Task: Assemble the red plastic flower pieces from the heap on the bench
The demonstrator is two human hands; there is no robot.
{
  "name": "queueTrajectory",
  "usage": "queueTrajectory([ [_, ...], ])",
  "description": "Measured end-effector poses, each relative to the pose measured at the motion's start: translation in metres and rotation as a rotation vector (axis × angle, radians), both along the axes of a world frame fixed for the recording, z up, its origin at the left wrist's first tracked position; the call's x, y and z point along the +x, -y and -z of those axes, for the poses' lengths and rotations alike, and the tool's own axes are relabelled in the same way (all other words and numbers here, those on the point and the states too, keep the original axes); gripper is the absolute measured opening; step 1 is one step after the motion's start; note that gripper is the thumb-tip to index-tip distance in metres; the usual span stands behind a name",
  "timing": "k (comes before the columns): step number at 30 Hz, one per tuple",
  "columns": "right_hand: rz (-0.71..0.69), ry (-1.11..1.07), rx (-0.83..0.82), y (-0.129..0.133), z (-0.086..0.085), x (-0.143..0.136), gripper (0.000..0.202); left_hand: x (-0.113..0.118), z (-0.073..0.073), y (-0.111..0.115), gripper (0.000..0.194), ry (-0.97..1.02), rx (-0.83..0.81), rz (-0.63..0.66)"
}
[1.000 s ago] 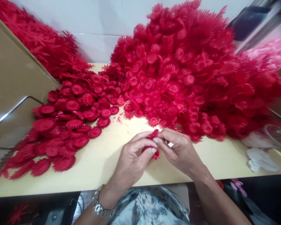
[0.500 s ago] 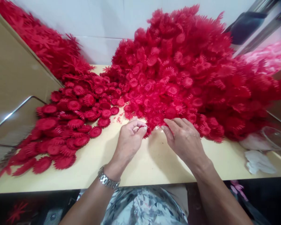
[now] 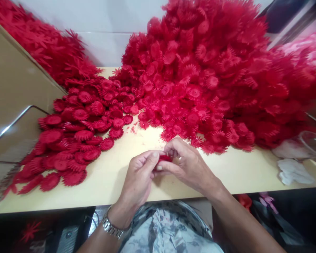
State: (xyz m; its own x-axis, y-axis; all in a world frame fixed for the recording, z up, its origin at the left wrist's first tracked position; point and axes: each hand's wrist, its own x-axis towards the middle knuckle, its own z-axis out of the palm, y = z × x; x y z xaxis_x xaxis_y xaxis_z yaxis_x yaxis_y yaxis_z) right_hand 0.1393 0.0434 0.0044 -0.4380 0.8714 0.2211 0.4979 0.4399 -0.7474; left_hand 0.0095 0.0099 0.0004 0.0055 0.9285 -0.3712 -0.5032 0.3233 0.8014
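Observation:
Near the front of the table, my left hand and my right hand meet over a red artificial flower piece. Fingers of both hands are closed on it, thumbs toward me, and they hide most of its shape. Just beyond the hands spreads a large heap of loose red flower pieces, round with fringed edges. To the left lies a pile of thicker red fringed discs, partly stacked on one another. A metal-band watch circles my left wrist.
Spiky red petal pieces are heaped at the back left, behind a tan panel with a metal wire frame. At right lie a crumpled white tissue and a clear plastic container. The pale tabletop ends near my body.
My hands were apart at the heap's edge. Now they have drawn back toward me and come together on one red flower piece. The view has shifted slightly.

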Motion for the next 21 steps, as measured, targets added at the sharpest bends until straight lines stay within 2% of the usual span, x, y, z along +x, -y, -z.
queueTrajectory([
  [4,-0.067,-0.045,-0.048,-0.001,0.003,0.003,0.008,-0.004,0.003,0.006,0.016,0.059,-0.01,0.049],
  [8,-0.094,0.037,0.114,0.002,0.009,0.0,0.013,-0.004,0.006,0.01,0.014,0.009,0.004,-0.001],
  [10,-0.045,0.139,0.265,0.003,0.014,-0.003,0.018,-0.004,0.007,0.012,0.012,-0.036,-0.016,-0.038],
  [12,0.064,0.246,0.419,-0.001,0.018,-0.002,0.02,-0.005,0.006,0.012,0.01,-0.077,-0.065,-0.069],
  [14,0.182,0.359,0.501,-0.009,0.019,0.003,0.021,-0.007,0.005,0.012,0.009,-0.1,-0.113,-0.085],
  [18,0.271,0.555,0.511,-0.024,0.009,0.015,0.029,-0.011,0.004,0.01,0.014,-0.03,-0.126,-0.098],
  [21,0.191,0.386,0.467,-0.02,-0.001,0.013,0.023,-0.014,0.005,0.009,0.012,0.092,-0.097,-0.104],
])
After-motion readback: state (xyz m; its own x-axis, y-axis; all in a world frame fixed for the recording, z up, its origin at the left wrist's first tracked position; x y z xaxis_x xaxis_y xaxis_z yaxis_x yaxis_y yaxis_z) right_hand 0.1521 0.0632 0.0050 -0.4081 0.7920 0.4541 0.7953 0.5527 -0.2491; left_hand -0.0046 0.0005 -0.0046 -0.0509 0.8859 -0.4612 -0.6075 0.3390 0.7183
